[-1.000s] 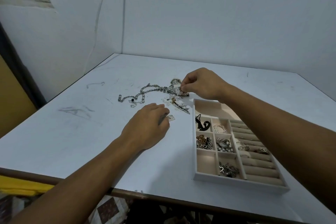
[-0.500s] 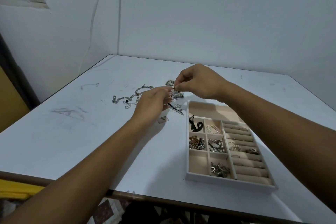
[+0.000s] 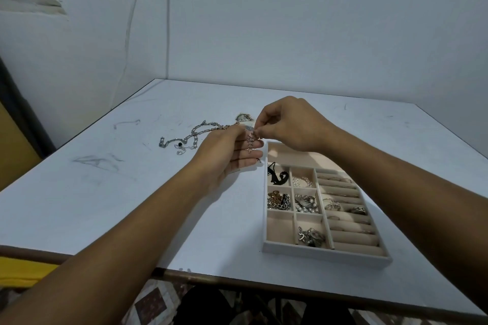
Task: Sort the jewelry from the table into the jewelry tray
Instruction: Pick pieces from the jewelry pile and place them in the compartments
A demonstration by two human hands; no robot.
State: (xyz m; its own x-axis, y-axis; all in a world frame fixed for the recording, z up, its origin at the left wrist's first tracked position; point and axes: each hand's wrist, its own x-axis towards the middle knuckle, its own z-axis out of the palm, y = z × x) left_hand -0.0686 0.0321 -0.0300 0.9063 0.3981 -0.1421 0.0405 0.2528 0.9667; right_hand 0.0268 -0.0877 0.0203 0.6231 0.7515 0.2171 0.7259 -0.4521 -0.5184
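A short pinkish chain bracelet [image 3: 250, 141] hangs above the table, pinched at its top by my right hand [image 3: 287, 124]. My left hand [image 3: 227, 154] is raised beside it, its upper fingers at the bracelet's top and its lower fingers straight behind the hanging links. The beige jewelry tray [image 3: 327, 254] lies to the right, with several compartments holding chains, pearls, a black piece and rings on rolls. A silver link chain [image 3: 184, 137] and a small silver piece [image 3: 244, 117] lie on the table behind my hands.
The white table [image 3: 92, 192] is scuffed with pencil marks at the left. Its front edge [image 3: 211, 280] runs close to me, and walls stand behind and to the left.
Both hands have lifted off the table. The right hand raised the bracelet out of the pile and the left hand came up from the table to meet it.
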